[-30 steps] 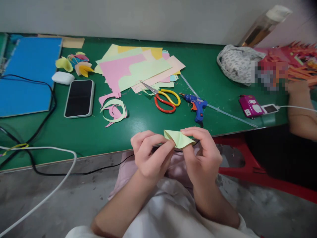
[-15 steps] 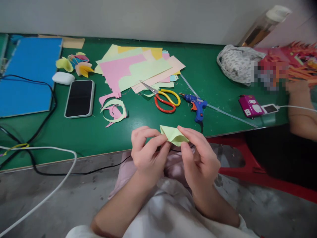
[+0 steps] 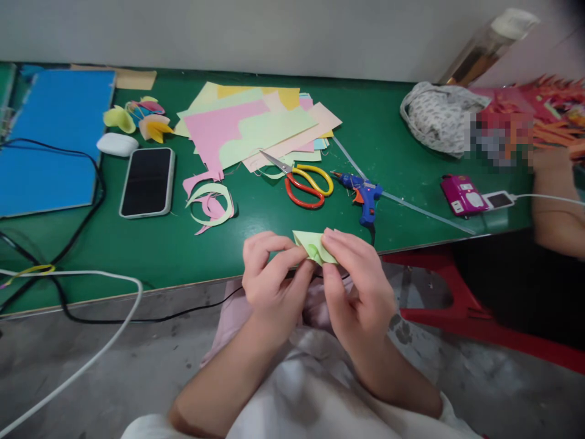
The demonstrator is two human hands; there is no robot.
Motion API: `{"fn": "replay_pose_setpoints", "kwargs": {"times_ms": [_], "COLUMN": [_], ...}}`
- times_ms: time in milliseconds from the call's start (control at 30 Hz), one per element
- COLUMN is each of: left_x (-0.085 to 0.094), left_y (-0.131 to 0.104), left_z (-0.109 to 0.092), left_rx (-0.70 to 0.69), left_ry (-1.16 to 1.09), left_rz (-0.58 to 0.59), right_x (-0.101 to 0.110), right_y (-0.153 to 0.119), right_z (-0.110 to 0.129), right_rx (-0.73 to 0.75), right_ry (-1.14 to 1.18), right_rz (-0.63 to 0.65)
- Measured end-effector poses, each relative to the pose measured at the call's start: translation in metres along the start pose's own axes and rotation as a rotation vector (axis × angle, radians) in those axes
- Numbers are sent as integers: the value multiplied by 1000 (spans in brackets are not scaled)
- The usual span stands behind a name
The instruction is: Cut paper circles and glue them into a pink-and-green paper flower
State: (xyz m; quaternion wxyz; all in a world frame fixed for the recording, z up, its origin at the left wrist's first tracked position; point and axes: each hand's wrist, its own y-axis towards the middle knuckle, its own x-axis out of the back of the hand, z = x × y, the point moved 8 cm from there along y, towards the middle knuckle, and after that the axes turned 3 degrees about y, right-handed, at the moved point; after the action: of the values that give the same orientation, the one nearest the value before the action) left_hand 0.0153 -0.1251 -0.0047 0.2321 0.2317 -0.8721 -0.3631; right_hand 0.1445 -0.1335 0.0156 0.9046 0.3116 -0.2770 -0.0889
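A pale green piece of folded paper [image 3: 315,245] is pinched between my two hands, just over the table's front edge. My left hand [image 3: 274,274] grips its left corner between thumb and fingers. On the other side, my right hand [image 3: 359,280] holds the right part, and the paper bulges into a small curl between them. Beyond my hands lie scissors [image 3: 305,183] with one red and one yellow handle. A blue glue gun [image 3: 363,192] rests to their right, its nozzle pointing left. Ring-shaped paper offcuts [image 3: 212,204] in green and pink lie to the left.
Coloured paper sheets [image 3: 256,122] are piled at the back. A phone [image 3: 147,182], a white case [image 3: 117,144], paper petals [image 3: 148,117] and a blue board [image 3: 55,146] occupy the left. At right are a patterned cloth bag [image 3: 434,119], a magenta device [image 3: 461,195] and another person's arm [image 3: 555,207].
My right hand has shifted slightly left, toward my left hand. The paper's open curve has been squeezed into a tighter curl. Things on the table have stayed put.
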Motion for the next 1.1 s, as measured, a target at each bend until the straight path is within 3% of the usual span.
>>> {"fn": "replay_pose_setpoints", "kwargs": {"times_ms": [233,500,900,1100], "left_x": [-3,-6,-5,-7], "left_y": [-3,-6,-6,-6], "left_z": [10,25,20,22], "left_rx": [107,322,211,239], "left_ry": [-63,-222,-169,-186], "left_rz": [-31,-11,6,22], "right_x": [-6,-11,-12,-11], "right_y": [-3,-11,-8,-9], "right_z": [0,-8,-2,-3], "right_rx": [-31,-71,3,-1], "right_ry": [-26,170,105,97], "right_rz": [67,86,85,71]}}
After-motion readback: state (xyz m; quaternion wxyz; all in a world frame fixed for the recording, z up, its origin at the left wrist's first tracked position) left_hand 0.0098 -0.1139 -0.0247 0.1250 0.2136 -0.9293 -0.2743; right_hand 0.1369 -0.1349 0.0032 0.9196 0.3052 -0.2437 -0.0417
